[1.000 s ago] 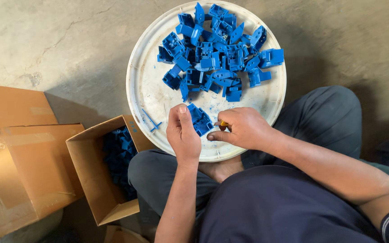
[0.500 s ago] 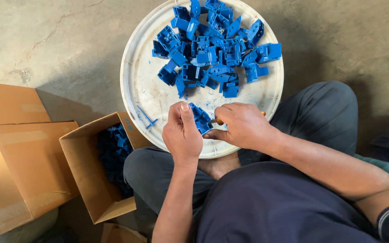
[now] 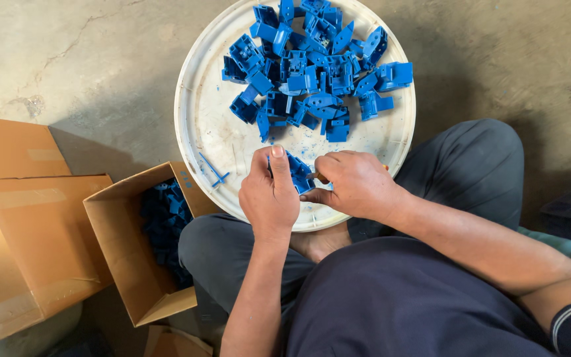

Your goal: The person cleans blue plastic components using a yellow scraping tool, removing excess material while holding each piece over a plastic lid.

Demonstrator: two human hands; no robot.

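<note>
Gripping a boxy, ribbed blue plastic part (image 3: 298, 173) at the white tray's (image 3: 196, 119) six o'clock edge, the left hand (image 3: 269, 195) is closing around it while the right hand (image 3: 355, 184) is pinching a small tool against it.

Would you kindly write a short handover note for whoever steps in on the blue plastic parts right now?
Left hand: holds a blue plastic part over the near rim of the round white tray.
Right hand: pinches a small tool against that part; the tool is mostly hidden.
Pile of blue parts: on the tray's far half.
Open cardboard box, by the left knee: already holds blue parts.
Left: the pile on the tray.
</note>
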